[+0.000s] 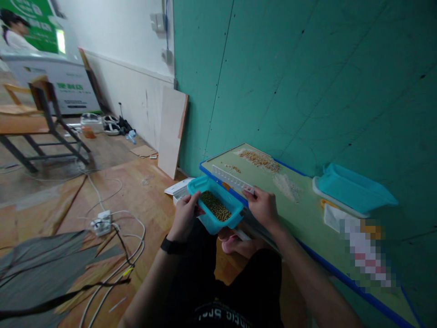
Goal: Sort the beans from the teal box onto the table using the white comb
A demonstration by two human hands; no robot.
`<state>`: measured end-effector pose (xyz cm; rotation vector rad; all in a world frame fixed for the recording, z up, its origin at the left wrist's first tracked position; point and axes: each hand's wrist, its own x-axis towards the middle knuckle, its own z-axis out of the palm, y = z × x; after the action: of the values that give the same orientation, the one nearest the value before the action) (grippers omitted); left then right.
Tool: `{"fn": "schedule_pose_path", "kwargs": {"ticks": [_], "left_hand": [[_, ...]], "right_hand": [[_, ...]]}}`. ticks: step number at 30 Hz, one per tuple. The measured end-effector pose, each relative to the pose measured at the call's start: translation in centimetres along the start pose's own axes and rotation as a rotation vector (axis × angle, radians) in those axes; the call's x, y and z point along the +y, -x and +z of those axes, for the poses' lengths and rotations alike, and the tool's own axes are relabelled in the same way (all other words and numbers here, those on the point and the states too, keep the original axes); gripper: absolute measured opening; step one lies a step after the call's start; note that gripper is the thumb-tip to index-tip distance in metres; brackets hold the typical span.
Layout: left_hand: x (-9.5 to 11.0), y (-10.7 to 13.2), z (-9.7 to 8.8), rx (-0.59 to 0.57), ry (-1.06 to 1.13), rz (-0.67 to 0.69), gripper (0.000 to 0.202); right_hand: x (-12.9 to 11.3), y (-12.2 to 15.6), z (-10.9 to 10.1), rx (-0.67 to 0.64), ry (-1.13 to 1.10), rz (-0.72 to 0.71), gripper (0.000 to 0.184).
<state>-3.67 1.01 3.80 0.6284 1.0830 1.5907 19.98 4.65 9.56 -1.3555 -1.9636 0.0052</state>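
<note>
My left hand grips the near left side of a light-blue plastic container, thumb over its rim. Inside lie green beans and tan beans. The container is at the edge of a pale green table with blue edging. Pinched in my right hand is a long white strip with a row of small notches or holes, held above the table edge beside the container. Beyond it on the tabletop lie a spread of tan beans and a patch of white grains like rice.
Another blue container stands in a white tray against the green wall, near a pixelated packet. A board leans at the wall. Cables and a power strip cover the floor left; a chair and a person are farther off.
</note>
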Motion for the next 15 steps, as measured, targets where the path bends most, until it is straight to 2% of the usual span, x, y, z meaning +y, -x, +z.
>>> {"fn": "schedule_pose_path", "kwargs": {"ticks": [4,8,11,15], "left_hand": [[0.1,0.0,0.0,-0.020,0.010,-0.011,0.051],[-0.4,0.1,0.0,-0.031,0.006,0.004,0.050],[-1.1,0.1,0.3,-0.036,0.007,0.015,0.050],[-1.4,0.0,0.4,-0.019,0.005,0.025,0.051]], "right_hand": [[0.5,-0.8,0.0,0.036,-0.079,0.018,0.019],[4.5,-5.1,-0.3,0.116,-0.097,0.143,0.014],[7.9,-8.7,-0.3,0.090,-0.052,0.193,0.014],[10.3,-12.1,1.4,0.056,-0.145,0.192,0.013]]}}
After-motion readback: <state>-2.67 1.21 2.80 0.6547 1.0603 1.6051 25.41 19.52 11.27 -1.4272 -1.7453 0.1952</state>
